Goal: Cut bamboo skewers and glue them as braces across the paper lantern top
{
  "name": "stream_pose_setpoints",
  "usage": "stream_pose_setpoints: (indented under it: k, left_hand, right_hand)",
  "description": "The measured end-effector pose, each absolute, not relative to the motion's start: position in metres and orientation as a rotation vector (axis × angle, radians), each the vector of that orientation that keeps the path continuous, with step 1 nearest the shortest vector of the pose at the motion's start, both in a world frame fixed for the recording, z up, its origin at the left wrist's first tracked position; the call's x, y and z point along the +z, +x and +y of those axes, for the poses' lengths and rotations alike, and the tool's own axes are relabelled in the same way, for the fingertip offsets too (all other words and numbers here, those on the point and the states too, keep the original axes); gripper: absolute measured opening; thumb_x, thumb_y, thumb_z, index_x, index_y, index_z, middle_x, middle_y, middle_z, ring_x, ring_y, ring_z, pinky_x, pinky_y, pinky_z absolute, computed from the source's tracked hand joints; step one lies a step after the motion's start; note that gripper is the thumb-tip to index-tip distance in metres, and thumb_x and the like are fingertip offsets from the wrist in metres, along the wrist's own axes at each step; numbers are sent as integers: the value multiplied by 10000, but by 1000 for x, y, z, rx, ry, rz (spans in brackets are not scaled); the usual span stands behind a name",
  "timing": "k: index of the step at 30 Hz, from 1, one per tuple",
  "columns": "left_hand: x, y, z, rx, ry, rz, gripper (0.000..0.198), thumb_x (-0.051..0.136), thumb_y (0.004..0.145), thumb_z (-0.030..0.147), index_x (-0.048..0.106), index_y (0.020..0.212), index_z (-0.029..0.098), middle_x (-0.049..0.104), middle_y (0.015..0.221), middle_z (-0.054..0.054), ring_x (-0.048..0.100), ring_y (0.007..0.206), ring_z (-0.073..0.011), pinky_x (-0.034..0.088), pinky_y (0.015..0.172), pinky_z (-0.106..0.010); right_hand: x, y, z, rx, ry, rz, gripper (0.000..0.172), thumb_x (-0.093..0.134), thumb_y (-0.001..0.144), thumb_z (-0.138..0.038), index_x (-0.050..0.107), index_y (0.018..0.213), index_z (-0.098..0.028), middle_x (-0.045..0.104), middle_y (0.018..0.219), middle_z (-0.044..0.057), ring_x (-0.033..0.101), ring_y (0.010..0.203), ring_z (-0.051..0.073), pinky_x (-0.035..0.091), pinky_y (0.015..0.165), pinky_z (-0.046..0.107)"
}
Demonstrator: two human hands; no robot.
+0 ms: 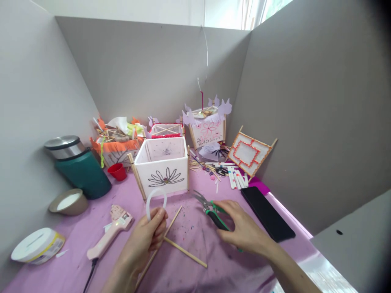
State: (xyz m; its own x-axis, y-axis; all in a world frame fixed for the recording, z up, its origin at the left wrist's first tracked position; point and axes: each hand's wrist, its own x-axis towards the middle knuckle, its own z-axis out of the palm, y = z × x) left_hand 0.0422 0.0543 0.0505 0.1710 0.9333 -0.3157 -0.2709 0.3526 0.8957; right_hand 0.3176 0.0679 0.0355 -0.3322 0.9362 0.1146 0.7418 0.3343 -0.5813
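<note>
My left hand [149, 234] is closed around a bent white strip [155, 196] that arcs up in a loop above the fingers. Two wooden sticks [185, 252] lie crossed on the purple cloth just under that hand. My right hand [241, 228] rests on the handles of green-and-black scissors [210, 209], fingers curled over them; the blades point left and lie on the cloth. A white paper lantern box with a drawn flower [165, 169] stands right behind the loop.
A pink glue gun [110, 234] lies at the left, with a tape roll [38, 245], a bowl [69, 202] and a green flask [79, 165]. A black phone [267, 213] lies right. Markers [235, 177], a framed panel [249, 154] and other lanterns [207, 126] stand behind.
</note>
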Motion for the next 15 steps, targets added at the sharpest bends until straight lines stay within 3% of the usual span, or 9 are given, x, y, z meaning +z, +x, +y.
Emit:
stream_pose_setpoints:
  k: [5,9,13,15]
  left_hand:
    - [52,53,54,972,857,1104,382,611,778,547,472,744,192,270,495,118,98,412,-27,53,386,-182]
    - [49,55,53,936,860,1113,416,613,763,578,453,714,197,242,500,116,98,424,-34,68,394,-189]
    - [42,52,52,923,789,1127,442,641,728,598,444,717,203,215,523,112,88,447,-43,66,409,-196]
    - [40,51,52,921,772,1113,452,651,713,606,447,713,203,203,529,111,82,458,-46,62,417,-201]
  right_hand:
    - [26,311,70,355,-1615,-2159,660,626,657,-293,518,1300,-193,487,1256,140,426,1154,301,325,998,420]
    - [19,302,71,382,-1680,-2249,714,663,644,-332,494,1327,-210,471,1277,141,413,1167,308,310,994,419]
    - [20,304,73,542,-1636,-2326,833,709,621,-572,470,1352,-253,409,1376,140,356,1247,342,274,1022,448]
    - [27,310,81,583,-1585,-2306,773,643,688,-636,496,1335,-239,435,1376,140,384,1243,323,291,1019,421]
